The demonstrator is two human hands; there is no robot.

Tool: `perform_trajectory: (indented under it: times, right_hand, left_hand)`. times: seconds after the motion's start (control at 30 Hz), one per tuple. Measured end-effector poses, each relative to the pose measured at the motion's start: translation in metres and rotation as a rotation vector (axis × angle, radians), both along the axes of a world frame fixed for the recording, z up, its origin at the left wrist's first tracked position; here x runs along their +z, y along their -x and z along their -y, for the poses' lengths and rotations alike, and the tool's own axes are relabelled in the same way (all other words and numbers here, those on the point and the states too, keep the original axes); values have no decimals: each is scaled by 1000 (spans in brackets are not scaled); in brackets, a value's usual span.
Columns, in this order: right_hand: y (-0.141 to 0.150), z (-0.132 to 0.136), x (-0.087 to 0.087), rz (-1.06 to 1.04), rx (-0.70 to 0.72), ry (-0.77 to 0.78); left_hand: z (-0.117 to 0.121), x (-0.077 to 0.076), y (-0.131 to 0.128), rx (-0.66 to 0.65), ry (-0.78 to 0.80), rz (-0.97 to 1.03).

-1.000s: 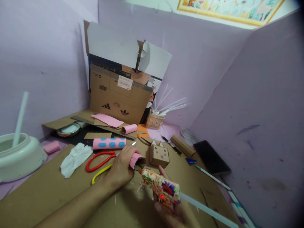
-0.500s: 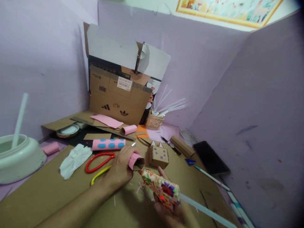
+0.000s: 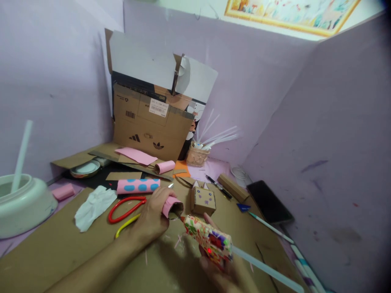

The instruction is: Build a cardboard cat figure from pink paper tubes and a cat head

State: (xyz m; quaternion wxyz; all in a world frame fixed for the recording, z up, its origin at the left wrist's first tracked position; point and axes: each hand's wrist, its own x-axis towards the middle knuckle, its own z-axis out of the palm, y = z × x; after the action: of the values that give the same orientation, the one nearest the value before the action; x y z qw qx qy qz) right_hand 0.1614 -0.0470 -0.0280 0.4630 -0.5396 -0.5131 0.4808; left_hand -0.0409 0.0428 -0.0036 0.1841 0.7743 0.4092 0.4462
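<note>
My left hand (image 3: 154, 213) is wrapped round a short pink cardboard tube (image 3: 169, 205), its open end turned toward the right. In my right hand (image 3: 218, 262) is a glue gun (image 3: 206, 236) with a floral covering and a small red light lit. A long translucent glue stick (image 3: 265, 266) sticks out of its back. The gun's nozzle is close to the tube's rim; I cannot tell if they touch. Just behind them stands a small cardboard box with ears and a drawn face (image 3: 203, 199). Red and yellow scissor handles (image 3: 126, 209) lie left of my left hand, which partly hides them.
A pink tube with blue spots (image 3: 139, 186) and a crumpled tissue (image 3: 95, 207) lie to the left, near a white pot (image 3: 27, 207). A large cardboard box (image 3: 152, 126) stands at the back beside a basket of glue sticks (image 3: 198, 154). A phone (image 3: 270, 202) lies on the right.
The glue gun's nozzle has drawn slightly away from the tube's rim, to the right. The whole view has shifted a little; both hands keep their holds.
</note>
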Motion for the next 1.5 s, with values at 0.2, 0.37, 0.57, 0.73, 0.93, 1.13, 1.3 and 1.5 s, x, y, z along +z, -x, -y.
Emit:
perform_trajectory:
  times: [0.2,0.37,0.57,0.73,0.93,1.13,1.3,1.5]
  right_hand:
    - [1,3,1,38,-42,-10]
    - [0,2,3,43,-34,-31]
    - [-2,-1,7,9,-3,-51]
    - [0,-3,12,51,0,-56]
    - [2,1,16,89,-6,-48]
    - [1,5,21,153,1,-64]
    - [1,5,22,169,-26,-83]
    - [2,5,24,176,-39,-101]
  left_hand:
    - [-2,-3,2,-5,-4,-8]
    - [-4,-4,1,-11,-36,-9]
    - [-1,-3,1,-12,-41,-34]
    - [-1,-2,1,-29,-51,-35]
    - [0,-2,1,-40,-40,-34]
    - [-1,0,0,-29,-12,-21]
    - [-1,0,0,-30,41,-14]
    - [2,1,-1,-65,68,-9]
